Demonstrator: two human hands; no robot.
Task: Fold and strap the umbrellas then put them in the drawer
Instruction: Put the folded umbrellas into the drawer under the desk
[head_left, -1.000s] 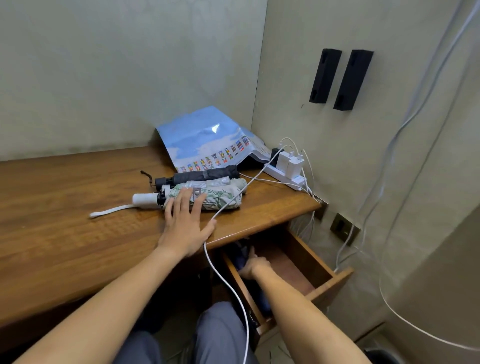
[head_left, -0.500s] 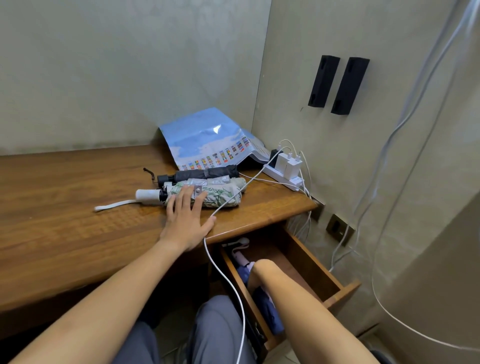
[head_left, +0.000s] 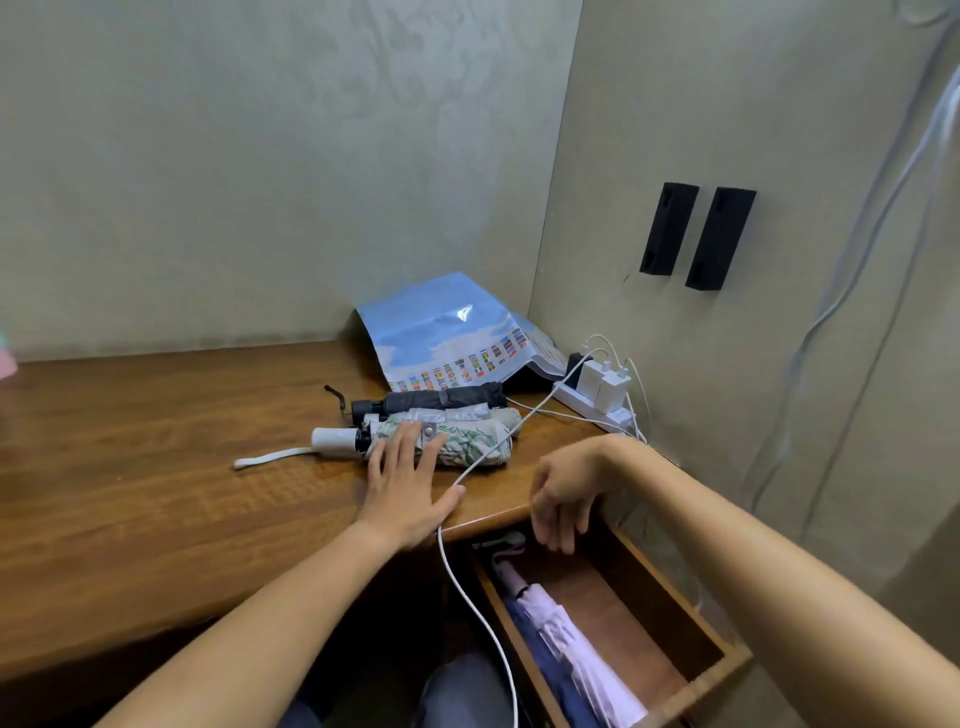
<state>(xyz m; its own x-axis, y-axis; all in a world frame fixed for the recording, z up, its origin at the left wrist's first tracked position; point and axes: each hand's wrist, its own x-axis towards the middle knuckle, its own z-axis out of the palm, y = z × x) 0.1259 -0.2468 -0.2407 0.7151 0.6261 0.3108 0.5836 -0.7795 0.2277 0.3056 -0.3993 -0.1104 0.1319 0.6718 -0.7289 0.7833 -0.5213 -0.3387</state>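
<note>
A folded leaf-patterned umbrella (head_left: 467, 441) with a white handle lies on the wooden desk (head_left: 156, 467). Just behind it lie a pale folded umbrella (head_left: 467, 415) and a dark folded umbrella (head_left: 441, 400). My left hand (head_left: 408, 480) rests flat on the desk, with straight fingers touching the leaf-patterned umbrella. My right hand (head_left: 563, 493) hangs empty above the open drawer (head_left: 675, 618), fingers loosely curled downward. Along the drawer's left side lie a lilac umbrella (head_left: 576, 649) and a dark blue umbrella (head_left: 535, 644).
A white cable (head_left: 467, 582) runs from a power strip (head_left: 597, 405) with white chargers across the desk edge, past my left hand and down. A blue printed sheet (head_left: 447, 332) leans in the corner. Two black blocks (head_left: 696, 236) are fixed to the right wall.
My right hand has come up out of the drawer, empty, to the desk edge. My left hand has stayed on the leaf-patterned umbrella.
</note>
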